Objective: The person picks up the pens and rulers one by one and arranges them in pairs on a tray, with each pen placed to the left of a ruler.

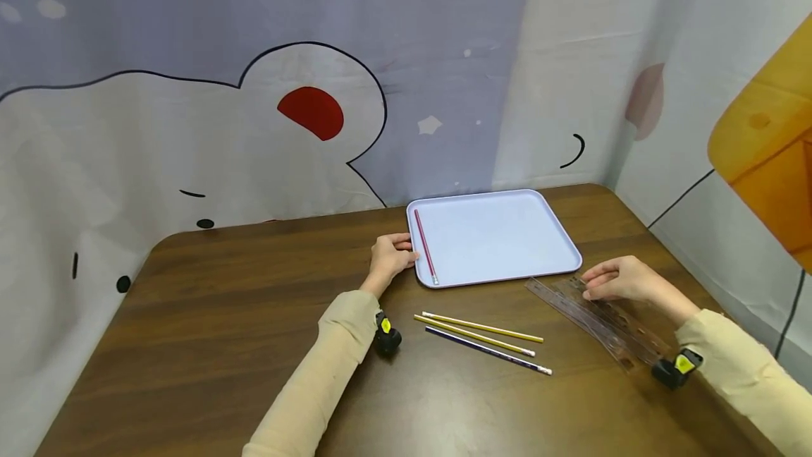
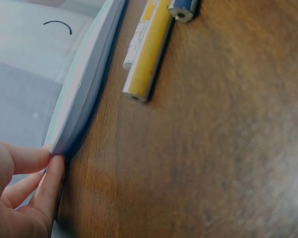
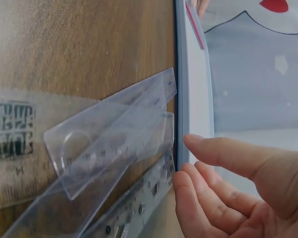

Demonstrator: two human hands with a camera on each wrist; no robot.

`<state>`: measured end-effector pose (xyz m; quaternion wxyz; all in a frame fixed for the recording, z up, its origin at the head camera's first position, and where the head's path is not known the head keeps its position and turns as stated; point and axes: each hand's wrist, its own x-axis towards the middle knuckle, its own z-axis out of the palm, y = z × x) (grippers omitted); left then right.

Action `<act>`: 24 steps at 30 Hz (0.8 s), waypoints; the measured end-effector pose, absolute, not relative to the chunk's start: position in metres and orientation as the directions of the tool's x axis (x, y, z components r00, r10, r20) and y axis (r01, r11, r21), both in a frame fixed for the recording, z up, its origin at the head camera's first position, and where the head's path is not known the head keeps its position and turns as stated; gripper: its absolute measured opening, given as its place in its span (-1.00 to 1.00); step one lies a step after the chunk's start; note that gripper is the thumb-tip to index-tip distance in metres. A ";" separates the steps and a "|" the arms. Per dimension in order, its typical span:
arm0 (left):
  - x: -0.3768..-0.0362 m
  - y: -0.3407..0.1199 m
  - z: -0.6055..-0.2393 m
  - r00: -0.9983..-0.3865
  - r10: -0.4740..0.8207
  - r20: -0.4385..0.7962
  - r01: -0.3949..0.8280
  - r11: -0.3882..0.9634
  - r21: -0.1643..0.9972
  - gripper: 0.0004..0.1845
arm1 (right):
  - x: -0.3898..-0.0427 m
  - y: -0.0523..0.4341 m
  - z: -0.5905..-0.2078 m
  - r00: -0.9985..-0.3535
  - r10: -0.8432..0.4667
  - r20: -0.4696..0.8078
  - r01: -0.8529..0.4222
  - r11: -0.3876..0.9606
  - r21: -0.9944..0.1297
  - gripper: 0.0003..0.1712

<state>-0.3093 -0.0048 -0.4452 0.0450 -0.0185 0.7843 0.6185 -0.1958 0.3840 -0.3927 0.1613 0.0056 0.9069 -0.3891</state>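
My left hand [image 1: 390, 257] pinches the left rim of a pale lavender tray [image 1: 495, 238], thumb above and fingers at its edge; the left wrist view shows this grip close up. A red pencil [image 1: 426, 245] lies in the tray along its left side. Over on the right, my right hand [image 1: 618, 279] is over the far ends of several clear plastic rulers [image 1: 583, 316], beside the tray's front right corner. In the right wrist view, the thumb and fingers of that hand are apart with nothing between them. The rulers overlap one another, their ends close to the tray rim.
Two yellow pencils [image 1: 476, 334] and a dark blue pencil [image 1: 488, 350] lie on the brown wooden table [image 1: 222, 330] in front of the tray. Behind the table hangs a printed curtain [image 1: 438, 76], and another stretch of cloth borders the right side.
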 end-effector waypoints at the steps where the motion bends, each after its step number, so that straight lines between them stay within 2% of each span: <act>1: -0.309 -0.005 -0.446 -0.995 0.030 -0.092 -0.082 0.235 0.969 -0.51 | -0.196 0.385 -0.393 -0.948 -0.113 -0.299 0.139 0.696 -0.704 -0.44; 24: -0.312 -0.004 -0.448 -0.995 0.025 -0.092 -0.083 0.244 0.966 -0.51 | -0.198 0.415 -0.396 -0.949 -0.064 -0.310 0.174 0.714 -0.678 -0.37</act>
